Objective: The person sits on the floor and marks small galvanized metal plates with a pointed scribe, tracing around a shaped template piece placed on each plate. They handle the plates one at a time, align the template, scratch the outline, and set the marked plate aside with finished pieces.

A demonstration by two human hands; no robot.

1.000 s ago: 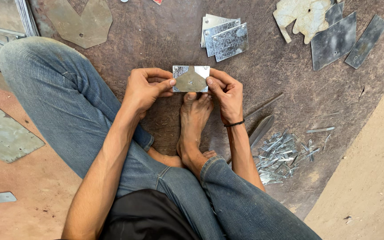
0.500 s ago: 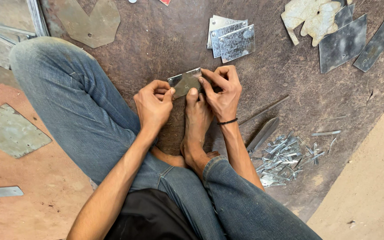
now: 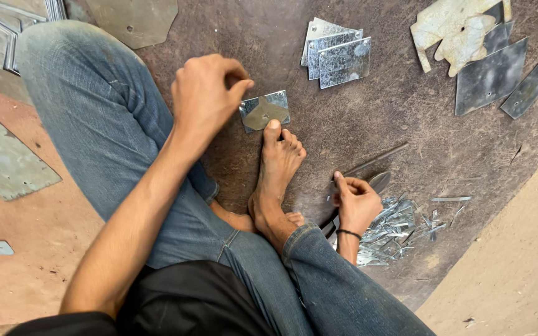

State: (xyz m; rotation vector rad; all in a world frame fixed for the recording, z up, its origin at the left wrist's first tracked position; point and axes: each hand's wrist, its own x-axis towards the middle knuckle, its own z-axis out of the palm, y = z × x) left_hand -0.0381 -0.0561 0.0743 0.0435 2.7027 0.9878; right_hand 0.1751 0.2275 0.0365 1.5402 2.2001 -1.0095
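I sit on the floor with my bare foot point(image 3: 276, 163) stretched forward. My left hand point(image 3: 207, 96) pinches the left edge of a small shiny rectangular metal plate point(image 3: 265, 110), which sits just beyond my toes. My right hand point(image 3: 356, 202) is down on the floor to the right of my foot, its fingers curled around the handles of metal shears point(image 3: 368, 177). The shears lie partly under the hand, so the blades are hard to make out.
A stack of similar cut plates point(image 3: 337, 56) lies further ahead. A heap of thin metal offcuts point(image 3: 400, 227) is beside my right hand. Larger sheet pieces point(image 3: 487, 68) lie at the far right, another sheet point(image 3: 4, 162) at my left, and a tan board point(image 3: 505, 261) at the lower right.
Both hands held the plate before. My right hand has let go and dropped to the shears on the floor at the right. My left hand alone keeps the plate.
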